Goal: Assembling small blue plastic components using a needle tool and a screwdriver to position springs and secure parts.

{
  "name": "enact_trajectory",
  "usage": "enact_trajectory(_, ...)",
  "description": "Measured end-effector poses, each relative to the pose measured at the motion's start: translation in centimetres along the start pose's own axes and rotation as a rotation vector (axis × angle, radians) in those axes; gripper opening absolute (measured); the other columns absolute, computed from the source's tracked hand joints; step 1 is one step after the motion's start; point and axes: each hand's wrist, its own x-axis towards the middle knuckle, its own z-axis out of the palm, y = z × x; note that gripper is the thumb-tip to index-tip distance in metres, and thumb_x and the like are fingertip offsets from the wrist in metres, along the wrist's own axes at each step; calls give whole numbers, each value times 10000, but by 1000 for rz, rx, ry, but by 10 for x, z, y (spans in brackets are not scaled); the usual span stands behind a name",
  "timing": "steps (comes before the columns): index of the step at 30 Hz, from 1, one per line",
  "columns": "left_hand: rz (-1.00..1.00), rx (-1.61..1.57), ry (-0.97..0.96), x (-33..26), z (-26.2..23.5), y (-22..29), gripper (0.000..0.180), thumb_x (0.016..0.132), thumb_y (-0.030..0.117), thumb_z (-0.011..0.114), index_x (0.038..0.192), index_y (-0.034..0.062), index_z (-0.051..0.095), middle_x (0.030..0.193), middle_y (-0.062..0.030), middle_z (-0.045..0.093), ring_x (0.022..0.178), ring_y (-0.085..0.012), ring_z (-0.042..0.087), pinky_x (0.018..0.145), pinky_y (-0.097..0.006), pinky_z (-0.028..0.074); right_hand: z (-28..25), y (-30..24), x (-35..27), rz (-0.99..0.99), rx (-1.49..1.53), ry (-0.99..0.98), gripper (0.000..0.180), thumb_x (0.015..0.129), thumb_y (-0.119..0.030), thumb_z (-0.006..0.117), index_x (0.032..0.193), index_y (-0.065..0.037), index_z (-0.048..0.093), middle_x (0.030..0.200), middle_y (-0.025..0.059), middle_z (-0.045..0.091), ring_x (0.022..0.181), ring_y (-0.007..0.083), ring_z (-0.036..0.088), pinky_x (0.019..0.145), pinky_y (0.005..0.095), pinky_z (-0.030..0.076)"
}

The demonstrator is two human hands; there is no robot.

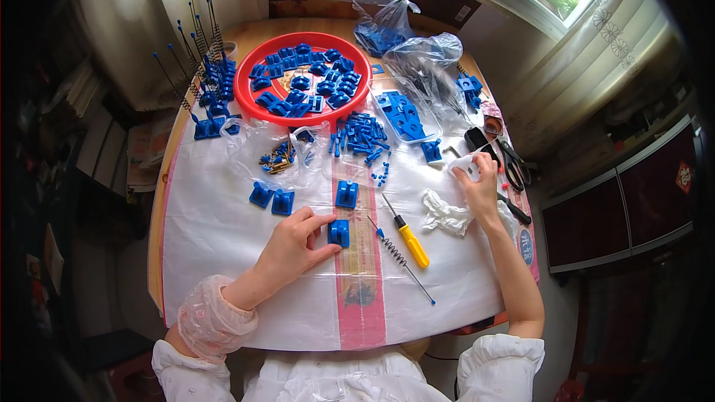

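My left hand [294, 242] pinches the small blue block [339, 232] on the desk [223, 253] with clenched fingers, while my right hand [480, 190], at three o'clock, grips a white tissue [468, 166].

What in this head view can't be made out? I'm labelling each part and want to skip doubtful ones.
- Blue plastic block: its left side is covered by the left hand.
- White object at the right hand: fingers wrap it; kind unclear.
- Small brass-coloured parts: too small, inside a clear bag.
- Grey plastic bag: glare and folds hide the contents.
- Room at the left rim: dark and bent by the fisheye.
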Motion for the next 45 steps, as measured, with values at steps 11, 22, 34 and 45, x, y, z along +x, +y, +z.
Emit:
enact_trajectory(11, -2, -5, 19, -2, -1, -1, 494, 766, 136, 917, 1221, 60, 739, 852, -47, 573, 686, -137, 571, 632, -284, 501, -54, -35, -53, -302, 80, 180, 317, 803, 19, 780, 1081, -63, 651, 1072, 80, 637, 947, 233, 600, 832, 349, 472)
enact_trajectory(22, 38, 8, 29, 1, 2, -1, 490, 772, 150, 916, 1220, 62, 739, 869, -52, 584, 695, -141, 578, 636, -289, 505, -27, -128, -54, -1379, -247, -459, 439, 879, -145, 684, 1303, -32, 670, 1348, 119, 583, 1072, 197, 631, 882, 311, 535)
enact_trajectory(34, 59, -2, 38, -1, 3, -5, 500, 777, 162, 913, 1231, 66, 728, 857, -48, 566, 690, -140, 556, 617, -294, 492, -14, -126, -58, -1489, -177, -416, 307, 798, -95, 671, 1033, 98, 712, 1166, 221, 691, 861, 216, 676, 772, 312, 549)
enact_trajectory(45, -13, -20, -16, -1, -1, 0, 490, 794, 180, 892, 1223, 37, 702, 938, -104, 598, 772, -234, 618, 719, -363, 539, -27, -164, -54, -172, 971, -376, 215, 938, 145, 629, 1137, 62, 635, 1100, 115, 671, 937, 151, 702, 815, 273, 577)
